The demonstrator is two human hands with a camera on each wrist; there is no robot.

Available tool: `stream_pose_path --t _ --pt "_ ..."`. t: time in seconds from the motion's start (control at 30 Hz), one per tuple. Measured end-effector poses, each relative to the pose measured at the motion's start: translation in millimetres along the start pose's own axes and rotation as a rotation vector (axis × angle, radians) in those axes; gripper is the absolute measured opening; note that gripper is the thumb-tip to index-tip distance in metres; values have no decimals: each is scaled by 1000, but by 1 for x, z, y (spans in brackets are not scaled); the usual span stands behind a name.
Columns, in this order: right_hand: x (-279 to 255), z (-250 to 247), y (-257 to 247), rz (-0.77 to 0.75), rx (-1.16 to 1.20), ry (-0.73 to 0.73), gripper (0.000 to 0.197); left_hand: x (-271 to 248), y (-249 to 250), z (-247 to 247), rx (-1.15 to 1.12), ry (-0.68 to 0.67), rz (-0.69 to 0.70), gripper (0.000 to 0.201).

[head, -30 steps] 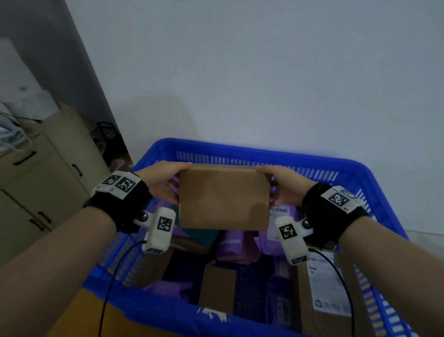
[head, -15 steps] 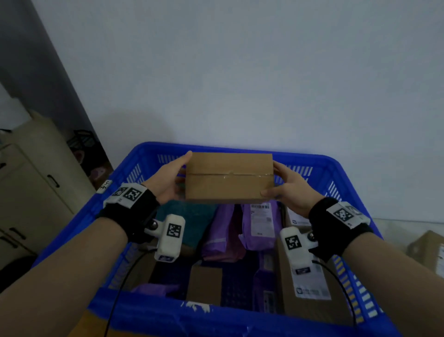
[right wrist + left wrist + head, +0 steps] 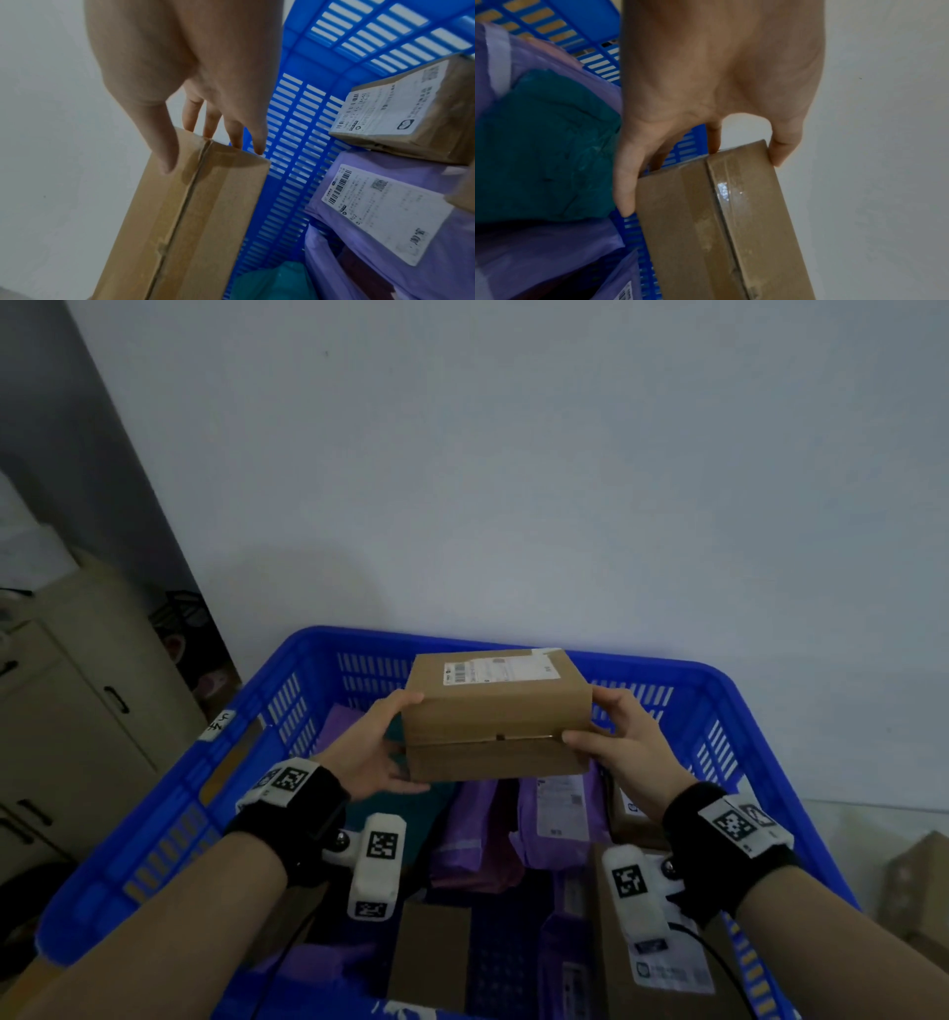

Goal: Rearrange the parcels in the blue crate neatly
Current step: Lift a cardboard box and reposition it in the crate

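Note:
A brown cardboard box (image 3: 495, 711) with a white label on its top face hangs above the far end of the blue crate (image 3: 174, 819). My left hand (image 3: 377, 747) grips its left end and my right hand (image 3: 616, 737) grips its right end. In the left wrist view the fingers (image 3: 626, 182) clamp the taped box (image 3: 718, 223) at its corner. The right wrist view has the thumb (image 3: 162, 140) lying on the box (image 3: 180, 223) and the other fingers curled over its end. Below lie purple mailer bags (image 3: 554, 814), a teal bag (image 3: 544, 146) and more brown boxes (image 3: 431, 952).
A pale wall (image 3: 513, 480) stands right behind the crate. Beige cabinets (image 3: 67, 711) are at the left. Another cardboard box (image 3: 919, 891) sits outside the crate at the right. A labelled brown box (image 3: 411, 109) rests against the crate's slotted wall.
Both hands have tipped the box away from me, so its labelled top face now shows. It has also moved a little toward the crate's far wall.

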State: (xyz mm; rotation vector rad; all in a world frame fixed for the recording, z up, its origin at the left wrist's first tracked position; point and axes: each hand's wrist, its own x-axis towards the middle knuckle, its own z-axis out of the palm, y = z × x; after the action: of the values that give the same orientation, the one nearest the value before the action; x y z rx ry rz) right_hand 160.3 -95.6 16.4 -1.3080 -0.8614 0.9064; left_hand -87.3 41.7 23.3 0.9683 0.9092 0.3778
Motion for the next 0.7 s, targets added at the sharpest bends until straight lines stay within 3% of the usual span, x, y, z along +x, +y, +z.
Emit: stream_pose_path --t 0.17,0.23,0.37,0.5,0.57,0.63,0.7 --pt "1 1 -7 198 48 -12 15 0 -5 -6 -41 102 66 86" --pt "3 -2 -9 271 46 -28 20 1 -8 -9 -50 133 83 81" --pt "8 -10 -12 357 -19 -7 57 0 -1 -15 -8 118 141 60" --pt "18 -21 -18 358 -146 -82 57 0 17 -22 41 12 210 37" --pt "21 -23 -24 372 -222 -203 44 -2 28 -24 95 -82 228 48" --pt "18 -24 -29 417 -286 -327 31 -1 36 -22 159 -190 241 74" --pt "15 -25 -31 457 -312 -434 28 0 45 -16 208 -255 249 84"
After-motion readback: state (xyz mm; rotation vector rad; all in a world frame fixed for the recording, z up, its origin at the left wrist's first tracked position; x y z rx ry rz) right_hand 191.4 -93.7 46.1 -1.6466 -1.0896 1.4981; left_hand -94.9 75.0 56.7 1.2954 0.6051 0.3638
